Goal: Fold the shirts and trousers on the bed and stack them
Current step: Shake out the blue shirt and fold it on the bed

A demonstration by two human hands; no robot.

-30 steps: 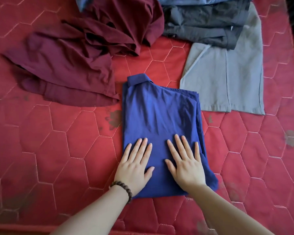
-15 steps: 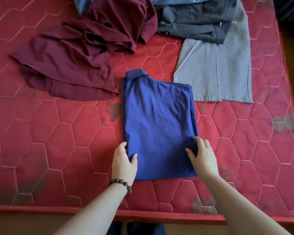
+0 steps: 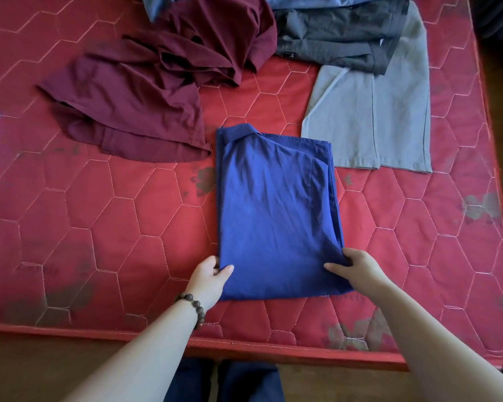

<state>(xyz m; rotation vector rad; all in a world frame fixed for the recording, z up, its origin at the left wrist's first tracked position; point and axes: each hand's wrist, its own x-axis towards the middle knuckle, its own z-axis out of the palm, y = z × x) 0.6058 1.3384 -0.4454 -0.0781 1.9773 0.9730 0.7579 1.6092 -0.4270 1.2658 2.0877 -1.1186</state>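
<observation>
the blue shirt (image 3: 276, 210) lay folded into a tall rectangle near the front edge of the red mattress (image 3: 105, 227), collar at the far end. the left hand (image 3: 208, 281) pinched its near left corner, thumb on top, and the right hand (image 3: 356, 271) pinched the near right corner the same way. a crumpled maroon shirt (image 3: 145, 94) lay beyond to the left, and grey trousers (image 3: 369, 120) beyond to the right, partly under a dark grey garment (image 3: 334, 36).
</observation>
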